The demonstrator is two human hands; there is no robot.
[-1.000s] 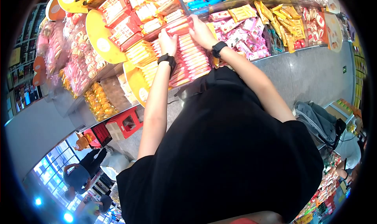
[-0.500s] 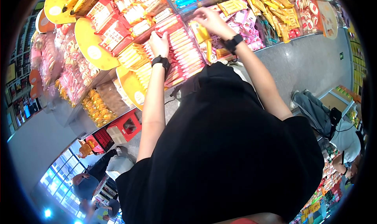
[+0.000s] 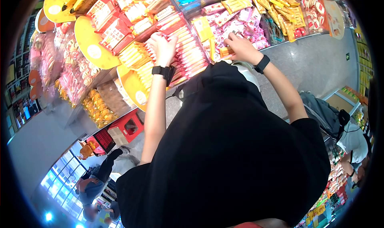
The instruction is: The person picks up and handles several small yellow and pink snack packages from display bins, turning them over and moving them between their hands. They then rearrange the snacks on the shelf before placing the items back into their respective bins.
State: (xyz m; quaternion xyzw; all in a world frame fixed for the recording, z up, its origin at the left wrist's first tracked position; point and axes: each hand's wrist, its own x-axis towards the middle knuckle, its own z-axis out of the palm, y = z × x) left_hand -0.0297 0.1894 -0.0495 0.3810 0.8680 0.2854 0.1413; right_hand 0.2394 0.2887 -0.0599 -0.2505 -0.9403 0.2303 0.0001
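Note:
My left hand (image 3: pixel 163 49) is over rows of slim red-and-cream snack packets (image 3: pixel 188 48). Its thumb stands apart from the bent fingers, and nothing shows in its grip. Yellow-wrapped packets (image 3: pixel 140 60) lie just left of that wrist. My right hand (image 3: pixel 243 49) hovers at the near side of a bin of pink candy packets (image 3: pixel 240 26), fingers curved and apart. Close below its fingertips lies a small yellow-orange packet (image 3: pixel 226 51). Beside these is a larger yellow packet (image 3: pixel 203 28). Each wrist wears a black band.
Red-and-white snack bags (image 3: pixel 116 33) and round yellow signs (image 3: pixel 94 48) are at the upper left. More yellow packets (image 3: pixel 288 14) fill bins at the upper right. A red stool (image 3: pixel 131 126) stands below the shelf. Other people (image 3: pixel 352 142) are at the right and lower left.
My right hand has moved right and toward me, from above the yellow packet to the pink bin's near side. My left hand stays over the red packets, its thumb now further out.

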